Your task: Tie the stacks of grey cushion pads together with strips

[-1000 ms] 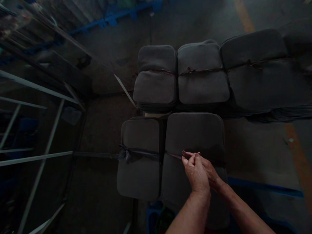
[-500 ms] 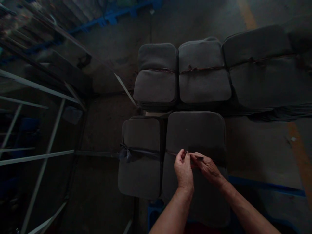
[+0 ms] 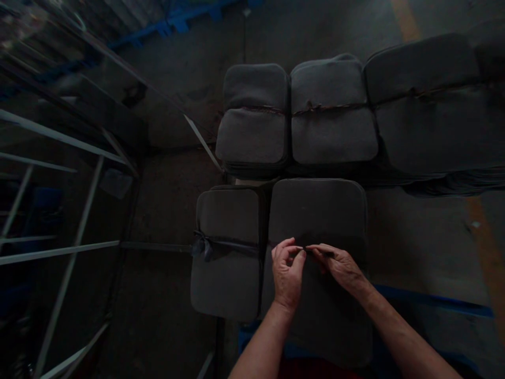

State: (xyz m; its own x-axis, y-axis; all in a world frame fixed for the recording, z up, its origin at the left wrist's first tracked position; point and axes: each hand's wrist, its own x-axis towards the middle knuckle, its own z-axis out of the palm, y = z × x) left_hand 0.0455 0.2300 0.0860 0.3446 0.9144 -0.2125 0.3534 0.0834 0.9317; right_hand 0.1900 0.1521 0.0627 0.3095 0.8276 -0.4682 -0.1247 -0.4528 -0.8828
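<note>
A large stack of grey, round-cornered fabric pieces (image 3: pixel 317 205) lies in front of me. Over its middle, my left hand (image 3: pixel 287 273) pinches one end of a thin dark strip between thumb and forefinger, the other fingers curled. Close on its right, my right hand (image 3: pixel 337 266) grips the same thin dark strip (image 3: pixel 328 254) with its fingertips. The two sets of fingertips nearly meet. The dim light hides whether the strip is knotted, and the hands cover part of it. To the left lies a smaller grey stack (image 3: pixel 226 279), bound with a dark band tied in a bow (image 3: pixel 202 245).
Behind stand several more tied grey stacks (image 3: pixel 252 134) in a row, reaching to the right edge. A blue pallet (image 3: pixel 434 300) shows beneath the front stack. A pale metal frame (image 3: pixel 59 253) stands at the left. A yellow line (image 3: pixel 483 247) marks the floor at right.
My left hand has shifted a little left and its fingers have spread somewhat. The right hand has moved slightly right, with its fingertips still close to the left ones.
</note>
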